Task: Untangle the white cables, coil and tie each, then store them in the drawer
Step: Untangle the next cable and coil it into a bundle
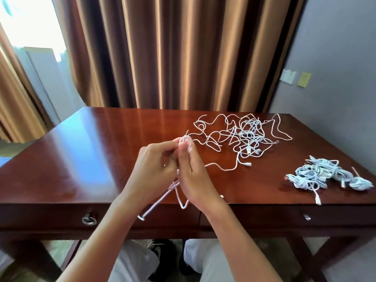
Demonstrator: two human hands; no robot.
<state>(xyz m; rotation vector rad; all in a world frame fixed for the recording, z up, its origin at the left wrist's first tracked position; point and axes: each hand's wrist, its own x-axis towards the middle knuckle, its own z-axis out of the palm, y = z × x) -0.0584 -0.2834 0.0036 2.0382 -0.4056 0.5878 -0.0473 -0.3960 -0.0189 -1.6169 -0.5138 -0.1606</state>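
White cable (pixel 184 143) sat pinched between left hand (pixel 154 169) and right hand (pixel 193 174), its tail (pixel 158 200) trailing toward the person, the tangle (pixel 242 135) lying beyond, right.

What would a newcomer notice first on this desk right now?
Both hands, left hand and right hand, pinch a white cable above the desk's front edge. Behind them sprawls a loose tangle of white cables; a pile of coiled cables sits at the right edge.

One head-worn camera looks forward and down, close over the desk (pixel 81 159), curtains (pixel 183 58) behind.
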